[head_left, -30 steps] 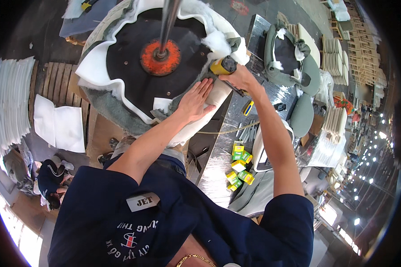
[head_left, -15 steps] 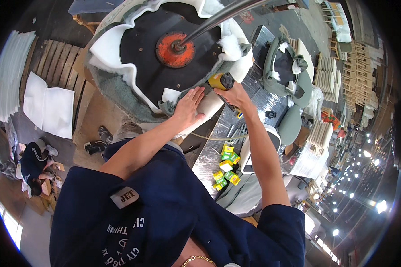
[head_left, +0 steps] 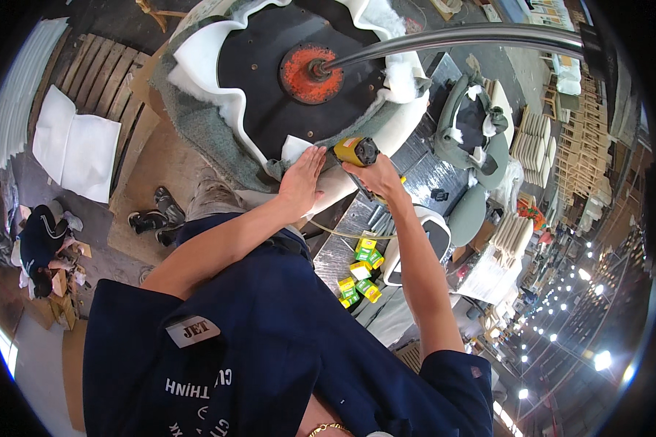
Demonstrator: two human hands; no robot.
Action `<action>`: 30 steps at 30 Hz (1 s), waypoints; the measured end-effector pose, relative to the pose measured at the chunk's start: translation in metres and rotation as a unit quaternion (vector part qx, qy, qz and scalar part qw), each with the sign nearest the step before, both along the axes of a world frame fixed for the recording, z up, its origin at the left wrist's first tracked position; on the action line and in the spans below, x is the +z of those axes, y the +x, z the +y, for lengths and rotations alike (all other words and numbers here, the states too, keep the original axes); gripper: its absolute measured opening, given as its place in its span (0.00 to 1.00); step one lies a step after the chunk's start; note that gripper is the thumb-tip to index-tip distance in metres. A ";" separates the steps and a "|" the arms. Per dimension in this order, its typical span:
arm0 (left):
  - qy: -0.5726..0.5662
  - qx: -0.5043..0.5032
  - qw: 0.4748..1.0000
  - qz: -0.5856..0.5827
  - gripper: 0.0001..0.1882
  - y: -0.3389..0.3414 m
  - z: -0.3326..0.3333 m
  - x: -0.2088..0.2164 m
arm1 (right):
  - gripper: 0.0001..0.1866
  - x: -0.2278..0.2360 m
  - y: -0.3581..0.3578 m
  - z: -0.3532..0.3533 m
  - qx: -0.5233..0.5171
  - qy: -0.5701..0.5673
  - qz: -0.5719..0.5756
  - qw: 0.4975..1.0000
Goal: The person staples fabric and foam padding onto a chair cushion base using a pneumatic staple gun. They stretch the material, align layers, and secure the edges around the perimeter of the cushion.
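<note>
A round upholstered chair seat (head_left: 229,62) with a black base panel, white foam padding and grey-green fabric lies in front of me, its underside facing up. My left hand (head_left: 303,182) lies flat on the fabric at its near edge, fingers stretched and nothing gripped. Beside it, my right hand (head_left: 375,177) is wrapped around a yellow and black staple gun (head_left: 356,151). The gun's nose is close to my left fingertips, over the rolled fabric edge. A small white padding tab (head_left: 294,148) sticks up there. An orange round plate (head_left: 304,86) with a metal rod sits mid-panel.
On the metal table (head_left: 332,255) lie several yellow-green boxes (head_left: 361,269) and a pale hose (head_left: 334,231). A second padded piece (head_left: 463,120) rests to the right. A curved metal bar (head_left: 474,36) spans the top. Another person (head_left: 40,244) crouches at left.
My view has shifted, so the seat and metal rod sit further right. The staple gun stays in my right hand; my left hand stays flat on the fabric edge.
</note>
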State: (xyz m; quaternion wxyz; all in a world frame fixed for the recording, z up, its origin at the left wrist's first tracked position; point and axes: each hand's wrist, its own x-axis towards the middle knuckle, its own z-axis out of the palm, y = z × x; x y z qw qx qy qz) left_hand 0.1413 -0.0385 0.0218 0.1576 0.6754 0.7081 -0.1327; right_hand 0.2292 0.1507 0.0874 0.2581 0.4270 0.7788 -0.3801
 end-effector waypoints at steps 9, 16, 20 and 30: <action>0.226 -0.043 0.934 -0.273 0.41 -0.153 -0.048 -0.006 | 0.26 -0.011 0.005 -0.029 0.001 0.024 0.036 0.999; 0.255 -0.061 0.923 -0.280 0.25 -0.157 -0.064 -0.014 | 0.27 -0.025 0.022 -0.033 0.010 0.040 0.063 0.997; 0.281 -0.078 0.916 -0.275 0.24 -0.157 -0.060 -0.009 | 0.27 -0.007 0.008 -0.028 0.102 0.031 0.012 0.994; 0.246 -0.027 0.933 -0.262 0.22 -0.108 -0.059 -0.011 | 0.30 0.009 0.041 -0.134 -0.283 0.211 0.158 0.922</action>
